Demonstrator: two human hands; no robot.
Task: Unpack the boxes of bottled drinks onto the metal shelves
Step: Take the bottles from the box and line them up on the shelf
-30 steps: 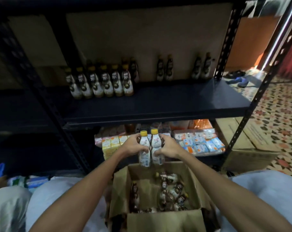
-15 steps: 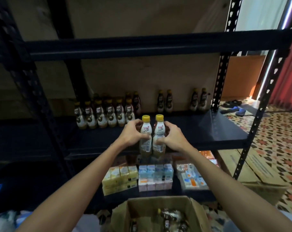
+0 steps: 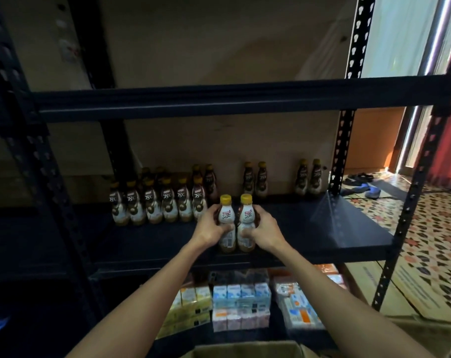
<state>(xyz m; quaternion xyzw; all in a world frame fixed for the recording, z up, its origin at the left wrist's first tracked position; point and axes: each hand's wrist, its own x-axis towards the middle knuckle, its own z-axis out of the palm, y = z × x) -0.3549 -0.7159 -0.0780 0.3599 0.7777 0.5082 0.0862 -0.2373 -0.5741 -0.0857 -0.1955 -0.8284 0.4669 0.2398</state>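
Dark metal shelf unit (image 3: 322, 228) with perforated uprights, beige wall behind. Middle shelf: row of brown-and-cream plastic bottles with yellow caps (image 3: 157, 208) at left, more pairs along the back. Left hand (image 3: 211, 228) is wrapped round the left yellow-capped drink bottle (image 3: 225, 214), right hand (image 3: 267, 229) round the right yellow-capped drink bottle (image 3: 246, 214). Both bottles are upright, touching side by side, at the middle shelf's front edge; cannot tell if their bases rest on it. Lower shelf: stacked small drink cartons (image 3: 241, 303). Brown cardboard box rim (image 3: 245, 350) at bottom edge. Patterned tile floor (image 3: 438, 241) at right, with dark sandals (image 3: 361, 182).
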